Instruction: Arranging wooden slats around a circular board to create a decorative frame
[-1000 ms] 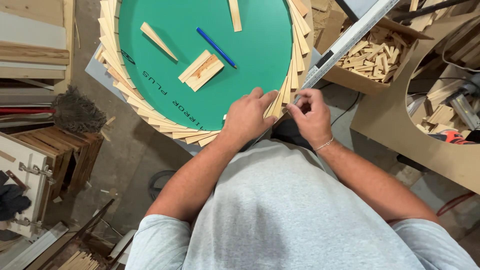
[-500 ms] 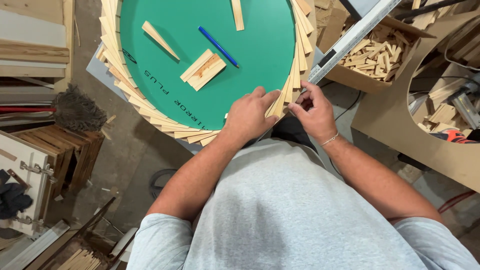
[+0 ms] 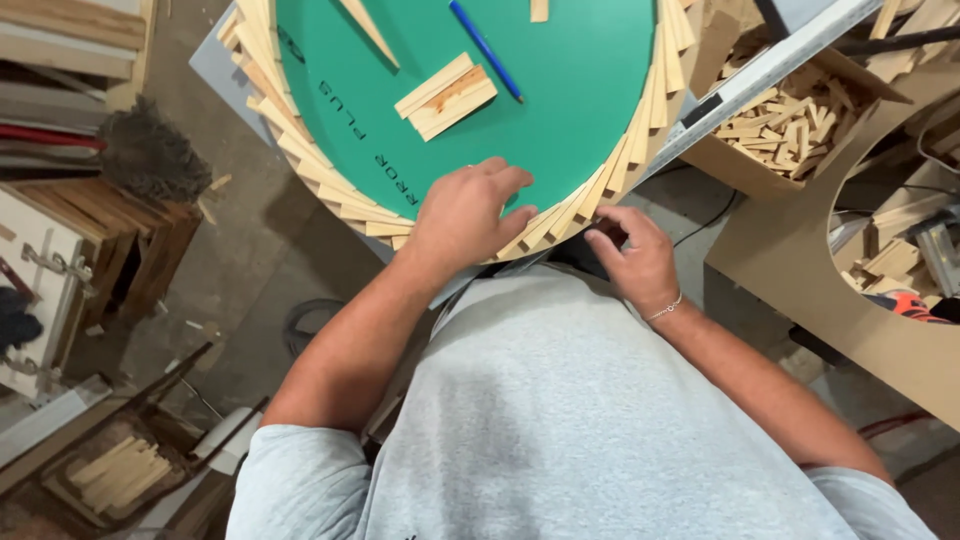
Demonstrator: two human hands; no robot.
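He's fitting wood strips (image 3: pixel 560 215) around the green disc (image 3: pixel 560 110), between his hands. Left hand (image 3: pixel 470 215) lies spread, pressing them flat; right hand (image 3: pixel 635 255) pinches at the rim. Next, probably seat another strip snugly.

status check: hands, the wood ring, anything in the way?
Left hand flat on green disc, over wood strip ring. Right hand fingertips at ring's near edge. Loose blocks and blue pencil lie clear of both hands.
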